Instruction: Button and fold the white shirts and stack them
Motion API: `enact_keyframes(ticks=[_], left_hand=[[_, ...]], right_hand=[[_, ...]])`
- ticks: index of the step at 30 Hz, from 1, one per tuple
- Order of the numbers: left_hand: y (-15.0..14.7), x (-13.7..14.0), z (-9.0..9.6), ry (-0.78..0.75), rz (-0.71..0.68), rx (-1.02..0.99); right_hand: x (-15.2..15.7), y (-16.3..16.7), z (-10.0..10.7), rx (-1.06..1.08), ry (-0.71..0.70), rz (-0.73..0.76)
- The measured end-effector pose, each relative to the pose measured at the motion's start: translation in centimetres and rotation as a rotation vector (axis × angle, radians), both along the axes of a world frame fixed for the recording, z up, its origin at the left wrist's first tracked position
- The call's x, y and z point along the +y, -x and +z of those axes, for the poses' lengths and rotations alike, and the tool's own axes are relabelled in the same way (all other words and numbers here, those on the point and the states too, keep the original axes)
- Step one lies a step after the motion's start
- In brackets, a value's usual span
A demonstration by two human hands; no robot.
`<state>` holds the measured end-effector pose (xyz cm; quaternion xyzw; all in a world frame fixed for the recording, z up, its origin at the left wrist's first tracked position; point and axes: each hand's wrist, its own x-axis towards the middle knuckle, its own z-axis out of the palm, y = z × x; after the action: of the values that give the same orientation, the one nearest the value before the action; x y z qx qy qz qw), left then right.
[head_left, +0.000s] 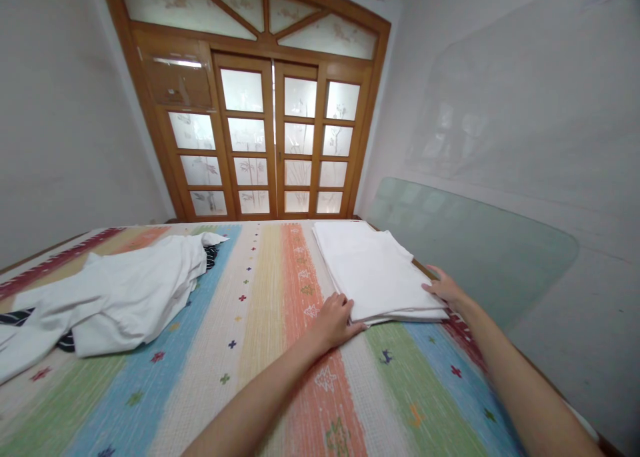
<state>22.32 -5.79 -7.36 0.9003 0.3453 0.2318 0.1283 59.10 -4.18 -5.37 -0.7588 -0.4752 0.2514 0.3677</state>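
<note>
A: Where's the folded cloth (pixel 375 263)?

B: Right of centre in the frame, white, lying flat in layers on the striped cover (pixel 265 277).

A: And the left hand (pixel 336 320)?

B: At the cloth's lower-left corner, fingers curled, thumb stretched along the lower edge. I can't tell whether it grips.

A: The right hand (pixel 444 287)?

B: By the cloth's right edge, loosely spread, thumb against the cloth and forefinger held away from it. It isn't closed around anything.

A: What else lies there?

B: A rumpled white garment (pixel 135 290) with black striped patches (pixel 213 255), left of frame, well apart from the cloth.

A: Beyond?

B: Wooden doors (pixel 271 143), upper centre.
</note>
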Motion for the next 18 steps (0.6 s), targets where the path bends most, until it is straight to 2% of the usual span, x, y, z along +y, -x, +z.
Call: enact_keyframes(ticks=[3, 12, 18], left_hand=[[-0.10, 0.04, -0.23, -0.004, 0.004, 0.017], [-0.34, 0.01, -0.93, -0.042, -0.053, -0.015], [-0.02, 0.16, -1.01, 0.019, -0.052, -0.217]], right_hand=[[-0.40, 0.08, -0.24, 0.066, -0.015, -0.098], [-0.08, 0.61, -0.37, -0.030, -0.051, -0.205], [0.08, 0.50, -0.36, 0.056, -0.040, -0.218]])
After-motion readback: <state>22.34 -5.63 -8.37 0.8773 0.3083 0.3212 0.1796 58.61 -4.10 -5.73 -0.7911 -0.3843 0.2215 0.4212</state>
